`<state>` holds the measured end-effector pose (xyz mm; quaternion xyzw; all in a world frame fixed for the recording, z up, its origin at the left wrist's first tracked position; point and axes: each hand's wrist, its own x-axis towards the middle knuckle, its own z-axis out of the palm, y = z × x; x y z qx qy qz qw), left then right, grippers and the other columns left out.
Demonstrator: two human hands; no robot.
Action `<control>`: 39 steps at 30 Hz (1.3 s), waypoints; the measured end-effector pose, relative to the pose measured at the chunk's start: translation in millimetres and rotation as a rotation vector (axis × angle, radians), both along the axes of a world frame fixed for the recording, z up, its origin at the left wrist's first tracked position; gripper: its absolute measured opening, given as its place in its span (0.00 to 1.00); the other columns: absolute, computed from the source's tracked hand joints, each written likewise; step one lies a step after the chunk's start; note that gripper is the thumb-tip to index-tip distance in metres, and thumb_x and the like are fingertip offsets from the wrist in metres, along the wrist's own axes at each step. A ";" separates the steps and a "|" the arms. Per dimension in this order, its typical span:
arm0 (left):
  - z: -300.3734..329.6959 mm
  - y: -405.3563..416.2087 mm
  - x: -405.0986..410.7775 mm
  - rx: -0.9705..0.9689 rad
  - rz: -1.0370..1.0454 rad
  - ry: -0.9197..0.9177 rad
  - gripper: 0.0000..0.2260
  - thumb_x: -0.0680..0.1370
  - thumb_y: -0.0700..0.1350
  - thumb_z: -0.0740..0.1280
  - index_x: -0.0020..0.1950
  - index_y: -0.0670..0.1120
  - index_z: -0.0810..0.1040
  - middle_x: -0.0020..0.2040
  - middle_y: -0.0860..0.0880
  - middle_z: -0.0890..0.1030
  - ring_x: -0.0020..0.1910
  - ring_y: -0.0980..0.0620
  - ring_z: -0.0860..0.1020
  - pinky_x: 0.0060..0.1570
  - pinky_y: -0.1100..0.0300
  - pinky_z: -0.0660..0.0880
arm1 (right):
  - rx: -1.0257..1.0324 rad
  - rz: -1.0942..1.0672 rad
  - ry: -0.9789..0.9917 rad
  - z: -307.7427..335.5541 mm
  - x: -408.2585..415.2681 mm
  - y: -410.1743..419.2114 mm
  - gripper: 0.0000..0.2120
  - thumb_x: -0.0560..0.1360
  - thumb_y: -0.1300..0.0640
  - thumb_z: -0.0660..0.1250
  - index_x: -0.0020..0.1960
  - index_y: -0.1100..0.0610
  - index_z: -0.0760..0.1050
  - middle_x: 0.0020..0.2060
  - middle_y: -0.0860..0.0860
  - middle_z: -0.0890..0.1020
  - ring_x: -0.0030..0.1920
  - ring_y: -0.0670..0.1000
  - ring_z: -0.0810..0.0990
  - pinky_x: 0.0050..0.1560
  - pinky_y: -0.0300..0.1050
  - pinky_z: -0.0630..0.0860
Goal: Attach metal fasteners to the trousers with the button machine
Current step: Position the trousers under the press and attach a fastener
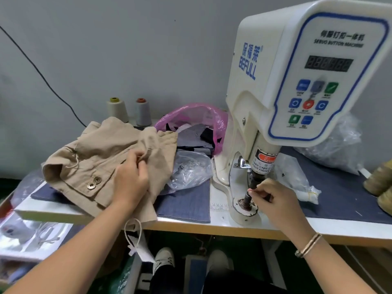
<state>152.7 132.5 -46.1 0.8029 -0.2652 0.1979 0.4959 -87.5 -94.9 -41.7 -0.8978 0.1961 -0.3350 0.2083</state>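
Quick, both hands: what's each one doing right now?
Left hand: pinches a fold of the beige trousers on the table.
Right hand: fingertips pinched at the button machine die post; what it holds is too small to tell.

The button machine (297, 81) carries "BEFULL" in blue on its left flank, under three blue Chinese characters. Its front panel reads "SERVO BUTTON MACHINE" above a dark, unlit digit display (328, 64). Lower down, the sticker (263, 164) round its plunger says "TAKE CARE OF YOUR FINGER", partly cut off.
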 end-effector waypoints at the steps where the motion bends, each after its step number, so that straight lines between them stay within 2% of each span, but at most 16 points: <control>1: 4.8 -11.5 -10.0 0.010 -0.097 -0.025 0.10 0.74 0.42 0.57 0.53 0.44 0.74 0.45 0.47 0.79 0.43 0.46 0.75 0.43 0.53 0.70 | 0.007 0.002 0.007 0.7 -0.3 0.2 0.07 0.68 0.64 0.75 0.36 0.58 0.78 0.32 0.50 0.78 0.35 0.49 0.77 0.39 0.32 0.70; 3: 4.1 -32.0 -28.7 0.073 -0.277 -0.017 0.09 0.76 0.43 0.58 0.53 0.46 0.74 0.44 0.50 0.79 0.42 0.47 0.77 0.42 0.54 0.72 | 0.014 0.006 0.018 2.6 -2.2 1.8 0.04 0.68 0.63 0.75 0.38 0.57 0.81 0.32 0.49 0.78 0.35 0.48 0.77 0.39 0.35 0.72; 5: -11.9 -48.9 -40.4 0.272 -0.363 0.012 0.07 0.78 0.43 0.59 0.54 0.47 0.73 0.45 0.47 0.80 0.44 0.45 0.77 0.42 0.52 0.72 | -0.017 0.002 0.036 4.4 -4.2 3.1 0.03 0.68 0.62 0.76 0.39 0.56 0.83 0.32 0.48 0.77 0.35 0.49 0.77 0.39 0.44 0.75; 7: -31.5 -58.7 -44.8 0.533 -0.304 -0.029 0.06 0.79 0.45 0.59 0.53 0.47 0.72 0.46 0.43 0.81 0.46 0.40 0.78 0.39 0.52 0.69 | -0.045 0.000 0.049 6.2 -4.9 5.4 0.03 0.68 0.61 0.76 0.40 0.55 0.84 0.32 0.46 0.77 0.35 0.49 0.77 0.37 0.47 0.76; 8: -36.7 -61.2 -44.8 0.586 -0.242 -0.062 0.06 0.78 0.45 0.59 0.52 0.46 0.72 0.46 0.42 0.81 0.46 0.39 0.78 0.38 0.53 0.66 | -0.058 0.002 0.054 7.1 -4.8 6.2 0.03 0.68 0.60 0.76 0.41 0.55 0.84 0.31 0.46 0.76 0.35 0.49 0.76 0.37 0.48 0.76; 12: -38.5 -66.7 -44.4 0.546 -0.189 -0.100 0.05 0.77 0.45 0.59 0.49 0.46 0.71 0.43 0.40 0.81 0.43 0.37 0.77 0.35 0.54 0.63 | -0.114 0.017 0.064 5.4 -7.7 8.0 0.05 0.70 0.58 0.74 0.46 0.53 0.85 0.29 0.41 0.73 0.35 0.49 0.75 0.34 0.49 0.76; 15: -39.8 -63.9 -44.8 0.534 -0.190 -0.116 0.03 0.76 0.45 0.60 0.47 0.46 0.70 0.41 0.40 0.81 0.41 0.37 0.77 0.35 0.54 0.62 | -0.074 0.034 0.045 0.5 -18.0 5.9 0.07 0.73 0.57 0.70 0.50 0.51 0.84 0.31 0.40 0.73 0.35 0.45 0.74 0.35 0.42 0.74; 17: -40.4 -63.4 -45.2 0.522 -0.185 -0.123 0.03 0.76 0.44 0.60 0.47 0.46 0.71 0.40 0.40 0.81 0.40 0.37 0.77 0.34 0.54 0.61 | -0.052 -0.047 -0.028 2.2 -27.1 -8.0 0.07 0.74 0.56 0.68 0.49 0.50 0.83 0.33 0.42 0.78 0.34 0.44 0.75 0.34 0.36 0.70; 19: -40.6 -64.5 -45.9 0.525 -0.177 -0.131 0.03 0.76 0.44 0.60 0.47 0.46 0.72 0.40 0.40 0.81 0.39 0.37 0.77 0.34 0.54 0.61 | 0.009 -0.203 -0.052 10.4 -31.5 -36.6 0.06 0.75 0.55 0.67 0.46 0.52 0.83 0.36 0.47 0.81 0.35 0.47 0.76 0.36 0.37 0.69; 20: -40.9 -65.0 -45.9 0.527 -0.171 -0.133 0.03 0.76 0.44 0.60 0.47 0.46 0.72 0.40 0.40 0.81 0.40 0.37 0.77 0.34 0.54 0.61 | 0.041 -0.267 0.007 16.0 -31.7 -52.1 0.07 0.76 0.54 0.65 0.46 0.53 0.82 0.38 0.48 0.81 0.37 0.48 0.76 0.38 0.41 0.69; 22: -41.2 -65.6 -45.4 0.532 -0.161 -0.129 0.04 0.76 0.44 0.60 0.47 0.46 0.72 0.40 0.40 0.81 0.40 0.37 0.77 0.34 0.54 0.62 | 0.059 -0.328 0.253 23.5 -27.7 -77.0 0.10 0.77 0.54 0.62 0.50 0.52 0.82 0.43 0.48 0.81 0.43 0.50 0.76 0.42 0.45 0.71; 25: -41.8 -65.2 -45.7 0.534 -0.162 -0.122 0.04 0.76 0.45 0.60 0.47 0.46 0.72 0.40 0.40 0.81 0.40 0.37 0.77 0.35 0.54 0.63 | -0.027 -0.327 0.596 26.9 -13.4 -91.5 0.15 0.79 0.58 0.58 0.59 0.51 0.79 0.53 0.53 0.82 0.51 0.57 0.78 0.48 0.47 0.75; 27: -40.7 -64.8 -46.3 0.530 -0.160 -0.120 0.04 0.76 0.44 0.60 0.47 0.46 0.72 0.40 0.41 0.81 0.40 0.37 0.77 0.34 0.54 0.63 | -0.104 -0.330 0.725 29.1 -1.7 -93.1 0.16 0.79 0.60 0.56 0.60 0.49 0.78 0.54 0.55 0.81 0.51 0.58 0.79 0.46 0.45 0.75; 29: -39.8 -64.6 -47.7 0.528 -0.151 -0.123 0.03 0.75 0.44 0.61 0.47 0.46 0.72 0.39 0.41 0.80 0.39 0.37 0.77 0.34 0.54 0.62 | -0.095 -0.376 0.854 34.9 11.7 -89.7 0.15 0.79 0.60 0.56 0.59 0.50 0.77 0.54 0.56 0.80 0.51 0.58 0.78 0.46 0.44 0.73; 35: -39.4 -62.9 -48.7 0.534 -0.150 -0.100 0.04 0.76 0.44 0.60 0.48 0.45 0.72 0.38 0.41 0.80 0.39 0.38 0.76 0.34 0.54 0.63 | -0.109 -0.469 1.065 45.4 35.4 -78.8 0.16 0.80 0.55 0.57 0.65 0.55 0.73 0.62 0.54 0.76 0.62 0.57 0.75 0.62 0.49 0.72; 39: -38.5 -63.0 -50.4 0.528 -0.145 -0.092 0.04 0.76 0.44 0.61 0.48 0.45 0.72 0.38 0.41 0.80 0.39 0.39 0.76 0.35 0.54 0.64 | -0.081 -0.502 1.164 51.8 40.7 -77.8 0.17 0.80 0.56 0.59 0.68 0.57 0.70 0.64 0.54 0.75 0.64 0.56 0.74 0.65 0.48 0.70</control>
